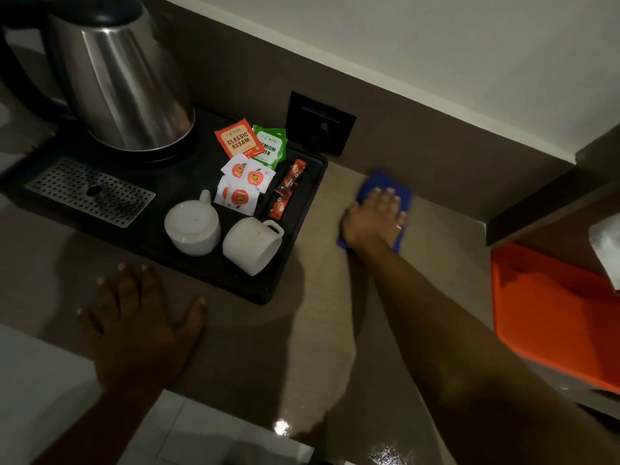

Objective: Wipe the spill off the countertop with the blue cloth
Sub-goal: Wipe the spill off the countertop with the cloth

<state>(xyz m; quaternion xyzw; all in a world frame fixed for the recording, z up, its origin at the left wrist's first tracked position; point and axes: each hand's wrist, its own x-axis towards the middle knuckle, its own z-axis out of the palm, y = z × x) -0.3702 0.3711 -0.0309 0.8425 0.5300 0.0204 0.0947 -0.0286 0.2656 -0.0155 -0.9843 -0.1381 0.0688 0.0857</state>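
The blue cloth (379, 181) lies flat on the brown countertop (322, 297), close to the back wall and just right of the black tray. My right hand (374, 218) presses down on it, fingers spread over the cloth. A wet, shiny patch (389, 453) glistens on the counter near the front edge, under my right forearm. My left hand (141, 313) rests palm down on the counter in front of the tray, fingers apart, holding nothing.
A black tray (303, 209) carries a steel kettle (117, 78), two white cups (191, 226), tea bags and sachets (240, 139). A wall socket (318, 124) sits behind it. An orange panel (550, 313) stands right of the counter.
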